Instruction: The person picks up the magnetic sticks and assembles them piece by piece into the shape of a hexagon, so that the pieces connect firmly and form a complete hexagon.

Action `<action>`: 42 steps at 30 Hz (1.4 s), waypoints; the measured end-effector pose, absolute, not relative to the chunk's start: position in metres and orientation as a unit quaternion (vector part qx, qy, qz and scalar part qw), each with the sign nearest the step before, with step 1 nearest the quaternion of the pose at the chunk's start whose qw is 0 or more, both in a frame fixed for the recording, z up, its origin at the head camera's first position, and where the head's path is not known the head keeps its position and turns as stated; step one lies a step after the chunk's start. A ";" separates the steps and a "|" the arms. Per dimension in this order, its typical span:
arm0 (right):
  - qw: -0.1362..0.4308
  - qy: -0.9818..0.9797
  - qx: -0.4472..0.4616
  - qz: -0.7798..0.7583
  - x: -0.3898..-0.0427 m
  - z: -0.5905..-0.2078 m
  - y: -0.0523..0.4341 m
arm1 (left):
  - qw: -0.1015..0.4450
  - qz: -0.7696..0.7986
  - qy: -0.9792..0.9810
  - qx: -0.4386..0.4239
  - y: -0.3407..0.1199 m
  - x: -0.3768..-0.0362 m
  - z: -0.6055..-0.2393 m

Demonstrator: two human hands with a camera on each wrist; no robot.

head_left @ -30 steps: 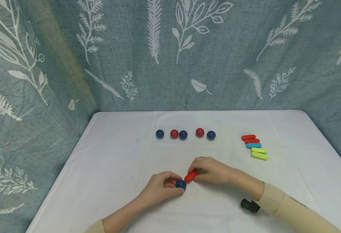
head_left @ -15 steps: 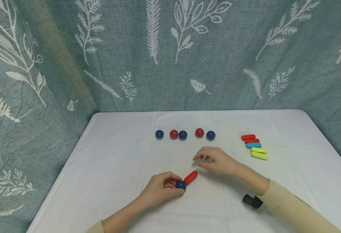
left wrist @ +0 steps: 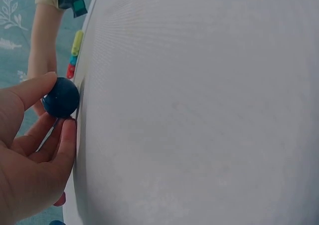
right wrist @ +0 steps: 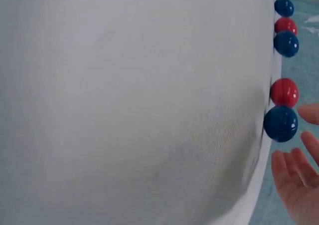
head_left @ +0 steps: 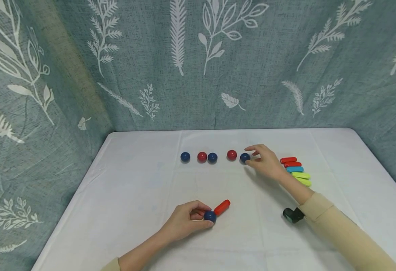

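My left hand (head_left: 187, 219) pinches a glossy dark blue ball (head_left: 210, 216) between thumb and fingers, low on the white cloth. In the left wrist view the same blue ball (left wrist: 62, 98) sits against the thumb tip. A short red stick (head_left: 222, 207) lies slantwise with its near end at that ball. At the back of the table, my right hand (head_left: 264, 162) reaches over the rightmost blue ball (head_left: 245, 158) with thumb and fingers spread. The right wrist view shows a gap between those fingers and the blue ball (right wrist: 281, 123).
Along the back stand red balls (head_left: 231, 154) and blue balls (head_left: 185, 157) in a row. Beside the right forearm lie short sticks: red (head_left: 288, 160), blue (head_left: 294, 169) and yellow-green (head_left: 301, 175). A dark camera (head_left: 292, 215) hangs at the right cuff. A patterned curtain (head_left: 198, 94) borders the table.
My right hand has let go of the red stick, leaving it on the cloth, and has moved back and right to the last blue ball. The left hand stays in place.
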State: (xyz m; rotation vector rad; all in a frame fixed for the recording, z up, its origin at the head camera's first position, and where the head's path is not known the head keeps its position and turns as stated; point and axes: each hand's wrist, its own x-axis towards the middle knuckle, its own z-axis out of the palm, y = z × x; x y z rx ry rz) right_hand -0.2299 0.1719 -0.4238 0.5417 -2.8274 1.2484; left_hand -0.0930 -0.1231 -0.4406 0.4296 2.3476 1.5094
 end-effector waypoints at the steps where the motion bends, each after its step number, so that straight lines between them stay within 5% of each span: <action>1: -0.003 -0.902 0.173 0.395 -0.231 -0.424 0.172 | 0.158 0.528 0.821 0.150 -0.123 -0.093 -0.441; 16: -0.054 -0.905 0.173 0.385 -0.235 -0.430 0.173 | 0.163 0.533 0.817 0.144 -0.116 -0.083 -0.408; 42: -0.157 -0.855 0.245 0.430 -0.171 -0.422 0.149 | 0.160 0.524 0.824 0.144 -0.120 -0.091 -0.433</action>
